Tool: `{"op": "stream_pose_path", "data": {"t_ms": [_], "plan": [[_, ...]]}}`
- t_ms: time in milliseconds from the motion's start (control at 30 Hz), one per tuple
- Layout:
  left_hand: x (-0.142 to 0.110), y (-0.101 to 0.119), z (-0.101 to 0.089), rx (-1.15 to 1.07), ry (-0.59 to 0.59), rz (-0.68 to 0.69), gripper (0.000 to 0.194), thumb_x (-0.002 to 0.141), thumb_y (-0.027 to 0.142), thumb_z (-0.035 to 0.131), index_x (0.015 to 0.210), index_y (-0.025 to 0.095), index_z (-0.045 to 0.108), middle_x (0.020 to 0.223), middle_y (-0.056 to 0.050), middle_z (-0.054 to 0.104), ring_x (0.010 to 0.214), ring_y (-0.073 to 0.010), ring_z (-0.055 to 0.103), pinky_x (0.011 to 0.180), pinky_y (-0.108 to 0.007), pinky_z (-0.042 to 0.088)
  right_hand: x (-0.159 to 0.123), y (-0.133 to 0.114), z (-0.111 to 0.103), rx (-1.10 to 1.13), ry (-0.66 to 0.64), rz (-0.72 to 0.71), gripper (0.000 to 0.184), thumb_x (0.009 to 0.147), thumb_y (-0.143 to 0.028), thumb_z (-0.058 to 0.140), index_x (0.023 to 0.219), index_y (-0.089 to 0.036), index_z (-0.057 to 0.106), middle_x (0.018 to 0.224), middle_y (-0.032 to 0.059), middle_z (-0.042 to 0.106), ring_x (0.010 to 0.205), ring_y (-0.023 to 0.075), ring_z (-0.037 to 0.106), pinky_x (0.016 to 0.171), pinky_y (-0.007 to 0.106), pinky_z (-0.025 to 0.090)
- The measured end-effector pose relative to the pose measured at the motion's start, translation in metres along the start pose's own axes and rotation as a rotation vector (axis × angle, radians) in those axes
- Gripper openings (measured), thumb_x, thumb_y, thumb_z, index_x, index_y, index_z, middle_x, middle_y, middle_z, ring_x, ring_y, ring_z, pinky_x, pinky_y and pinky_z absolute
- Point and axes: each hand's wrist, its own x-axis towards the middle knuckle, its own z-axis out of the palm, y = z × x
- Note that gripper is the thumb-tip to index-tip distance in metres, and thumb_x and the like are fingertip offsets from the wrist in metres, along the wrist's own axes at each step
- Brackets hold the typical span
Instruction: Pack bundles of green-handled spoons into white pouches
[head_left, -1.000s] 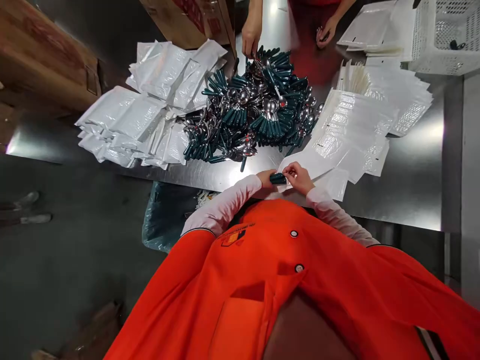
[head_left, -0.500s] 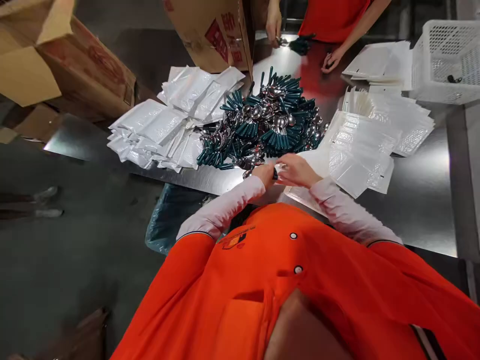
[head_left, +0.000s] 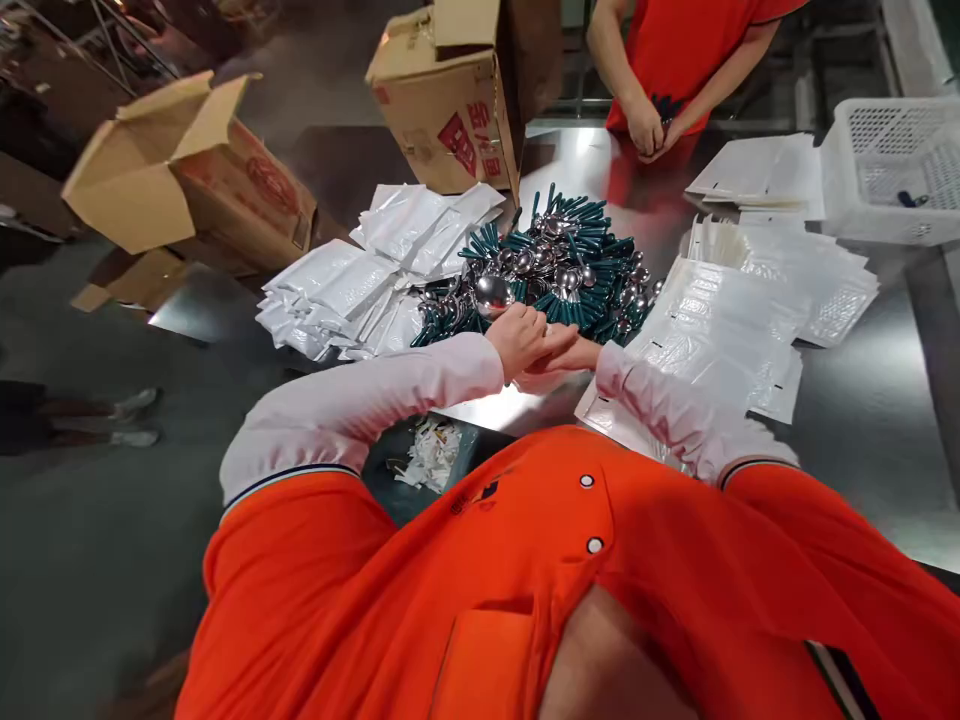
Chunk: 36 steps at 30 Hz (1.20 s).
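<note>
Spoon (head_left: 493, 296), bowl forward-left, long axis hidden

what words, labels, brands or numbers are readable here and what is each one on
No text reads clearly enough to quote.
Top-centre brown cardboard box: red characters beside a red emblem, too blurred.
Left brown cardboard box: red oval print, blurred.
Orange cloth garment: dark logo marks, too small.
Flat white envelopes: short black marks, no legible text.

There are two printed cardboard boxes (head_left: 442, 125) left and far, one white basket (head_left: 862, 195) far right, one far co-worker (head_left: 679, 55), and one middle heap of green-handled spoons (head_left: 577, 265) too tangled to count.
</note>
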Motion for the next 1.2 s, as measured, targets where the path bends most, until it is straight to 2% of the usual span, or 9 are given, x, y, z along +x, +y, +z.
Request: {"op": "stream_pose_path", "data": {"t_ms": [133, 233, 333, 500, 667, 767, 933, 1100, 1200], "plan": [[-0.018, -0.028, -0.033, -0.152, 0.261, -0.082, 0.06, 0.091, 0.042, 0.065, 0.147, 0.026, 0.048, 0.131, -0.013, 0.062, 0.134, -0.0341, 0.048, 0.112, -0.051, 0.034, -0.01, 0.003, 0.027, 0.105, 0.121, 0.009, 0.036, 0.061, -0.034, 0.084, 0.086, -0.015, 0.067, 0.079, 0.0011, 0.067, 0.08, 0.0183, 0.059, 0.079, 0.033, 0.053], [-0.018, -0.06, -0.024, -0.501, 0.265, -0.293, 0.055, 0.097, 0.061, 0.049, 0.125, 0.016, 0.064, 0.103, -0.012, 0.069, 0.107, -0.0278, 0.063, 0.094, -0.04, 0.046, -0.021, 0.002, 0.039, 0.336, 0.15, 0.008, 0.05, 0.06, -0.038, 0.085, 0.1, -0.017, 0.067, 0.084, 0.0004, 0.068, 0.079, 0.0182, 0.063, 0.08, 0.033, 0.054], [-0.014, -0.072, 0.01, -0.717, 0.163, -0.246, 0.055, 0.103, 0.057, 0.034, 0.102, 0.015, 0.068, 0.078, -0.005, 0.066, 0.079, -0.0183, 0.063, 0.078, -0.031, 0.047, -0.032, 0.001, 0.047, 0.437, 0.192, -0.002, 0.064, 0.056, -0.04, 0.088, 0.113, -0.02, 0.066, 0.096, 0.0028, 0.072, 0.088, 0.0211, 0.067, 0.085, 0.035, 0.056], [-0.015, -0.041, 0.057, -0.735, 0.134, -0.08, 0.044, 0.097, 0.054, 0.047, 0.096, 0.015, 0.066, 0.091, -0.01, 0.067, 0.091, -0.022, 0.062, 0.085, -0.034, 0.048, -0.045, 0.01, 0.058, 0.35, 0.326, 0.168, 0.051, 0.052, -0.039, 0.089, 0.094, -0.017, 0.07, 0.088, 0.0051, 0.074, 0.086, 0.0237, 0.068, 0.082, 0.037, 0.057], [-0.02, -0.02, 0.087, -1.111, -0.157, 0.054, 0.047, 0.092, 0.043, 0.056, 0.13, 0.015, 0.056, 0.101, -0.009, 0.07, 0.091, -0.0191, 0.063, 0.085, -0.031, 0.049, -0.052, 0.035, 0.071, 0.468, 0.392, 0.345, 0.042, 0.051, -0.034, 0.087, 0.084, -0.016, 0.069, 0.083, 0.0046, 0.075, 0.082, 0.0226, 0.068, 0.081, 0.037, 0.057], [-0.02, -0.024, 0.103, -1.233, -0.219, -0.123, 0.056, 0.078, 0.038, 0.072, 0.127, 0.014, 0.06, 0.085, -0.002, 0.068, 0.075, -0.0156, 0.061, 0.072, -0.026, 0.047, -0.053, 0.052, 0.07, 0.526, 0.446, 0.316, 0.045, 0.051, -0.039, 0.088, 0.087, -0.017, 0.072, 0.089, 0.0043, 0.077, 0.088, 0.023, 0.069, 0.085, 0.038, 0.056], [-0.016, -0.025, 0.115, -1.065, -0.228, -0.425, 0.047, 0.046, 0.036, 0.091, 0.083, 0.014, 0.072, 0.064, 0.005, 0.059, 0.067, -0.0151, 0.057, 0.062, -0.023, 0.04, -0.056, 0.067, 0.064, 0.513, 0.505, 0.308, 0.046, 0.059, -0.055, 0.083, 0.084, -0.018, 0.078, 0.085, 0.0036, 0.077, 0.083, 0.0209, 0.069, 0.086, 0.037, 0.057], [-0.018, -0.02, 0.129, -1.525, -0.383, -0.392, 0.031, 0.057, 0.035, 0.086, 0.077, 0.014, 0.073, 0.066, -0.001, 0.069, 0.061, -0.0145, 0.061, 0.058, -0.023, 0.044, -0.063, 0.06, 0.068, 0.375, 0.423, 0.222, 0.043, 0.064, -0.049, 0.083, 0.094, -0.019, 0.08, 0.101, 0.0072, 0.079, 0.1, 0.0265, 0.072, 0.099, 0.044, 0.055], [-0.019, -0.017, 0.139, -1.677, -0.333, -0.507, 0.022, 0.06, 0.03, 0.083, 0.07, 0.014, 0.07, 0.061, -0.003, 0.069, 0.057, -0.0152, 0.062, 0.056, -0.025, 0.047, -0.065, 0.058, 0.072, 0.2, 0.427, 0.159, 0.034, 0.075, -0.047, 0.075, 0.097, -0.022, 0.081, 0.111, 0.0083, 0.078, 0.111, 0.0282, 0.07, 0.106, 0.046, 0.051]]}}
